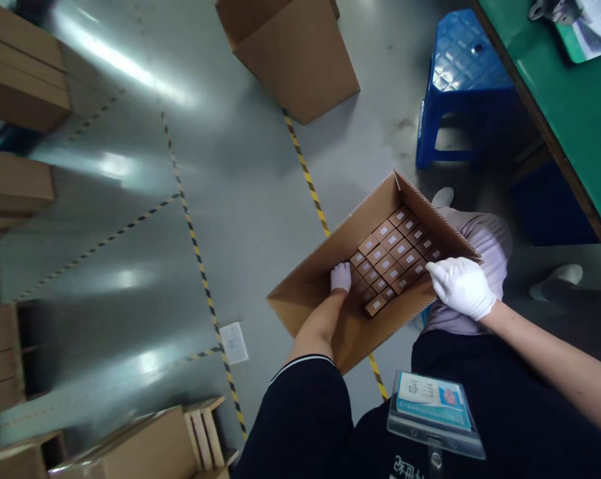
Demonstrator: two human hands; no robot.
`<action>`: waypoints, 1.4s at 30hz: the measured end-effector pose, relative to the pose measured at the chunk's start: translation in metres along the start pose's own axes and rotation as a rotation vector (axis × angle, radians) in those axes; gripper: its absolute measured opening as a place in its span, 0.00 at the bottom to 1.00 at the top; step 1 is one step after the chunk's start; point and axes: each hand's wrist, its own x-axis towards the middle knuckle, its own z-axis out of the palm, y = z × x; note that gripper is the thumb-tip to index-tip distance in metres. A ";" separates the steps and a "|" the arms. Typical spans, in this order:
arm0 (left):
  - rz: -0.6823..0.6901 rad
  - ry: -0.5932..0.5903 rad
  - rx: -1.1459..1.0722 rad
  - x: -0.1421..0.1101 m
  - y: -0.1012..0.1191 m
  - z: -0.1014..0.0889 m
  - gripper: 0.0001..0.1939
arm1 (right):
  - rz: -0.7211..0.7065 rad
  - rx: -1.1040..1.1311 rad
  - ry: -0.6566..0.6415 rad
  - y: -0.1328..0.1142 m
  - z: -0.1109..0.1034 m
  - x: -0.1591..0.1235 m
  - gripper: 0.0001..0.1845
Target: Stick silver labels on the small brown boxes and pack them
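A large open cardboard box (pixel 307 276) stands tilted in front of my legs. Several small brown boxes (pixel 386 256) with white labels are packed in rows inside it. My left hand (pixel 341 277), in a white glove, reaches down into the carton and touches the edge of the packed rows; its fingertips are hard to make out. My right hand (pixel 460 287), also gloved in white, is closed over the right corner of the carton's rim, with the fingers wrapped over the cardboard.
A blue plastic stool (pixel 462 86) and a green table (pixel 570 113) with a clipboard (pixel 592 30) are at the right. Another open carton (pixel 300 60) stands on the floor ahead. Stacked cartons (pixel 20 73) line the left. Yellow-black tape (pixel 305 169) marks the floor.
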 end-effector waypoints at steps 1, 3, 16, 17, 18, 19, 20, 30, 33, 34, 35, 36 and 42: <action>0.000 0.015 -0.006 -0.003 0.003 0.002 0.23 | -0.004 -0.002 0.003 0.000 0.000 0.000 0.15; -0.005 0.043 -0.025 -0.009 0.009 0.006 0.22 | -0.014 -0.002 0.010 0.000 -0.001 -0.001 0.14; -0.017 -0.016 -0.260 -0.049 0.056 0.039 0.20 | -0.010 -0.021 0.087 0.001 0.003 0.000 0.15; 0.023 -0.038 -0.287 -0.055 0.065 0.042 0.19 | -0.015 -0.026 0.091 0.001 0.003 0.000 0.15; 0.051 -0.049 -0.309 -0.060 0.072 0.043 0.18 | -0.025 -0.028 0.089 0.001 0.003 0.000 0.15; 0.067 -0.048 -0.326 -0.062 0.076 0.044 0.18 | -0.037 -0.027 0.085 0.002 0.003 0.000 0.15; 0.067 -0.035 -0.338 -0.063 0.076 0.044 0.19 | -0.047 -0.026 0.079 0.002 0.003 -0.001 0.16; -0.209 0.077 -0.397 -0.037 0.008 0.049 0.44 | -0.035 -0.026 0.095 0.003 0.001 0.000 0.15; -0.214 0.064 -0.444 -0.022 0.004 0.050 0.44 | -0.019 -0.021 0.086 0.002 0.001 0.000 0.15; -0.214 0.054 -0.465 -0.016 0.003 0.048 0.44 | -0.019 -0.022 0.085 0.002 0.000 0.000 0.15; -0.219 0.043 -0.489 -0.011 0.002 0.046 0.43 | -0.021 -0.023 0.087 0.002 0.000 0.000 0.15; -0.227 0.029 -0.516 -0.005 0.001 0.043 0.42 | -0.021 -0.026 0.089 0.002 0.000 0.000 0.15; -0.242 -0.147 -0.779 0.004 -0.008 0.023 0.31 | -0.021 -0.040 0.094 0.002 0.000 0.001 0.15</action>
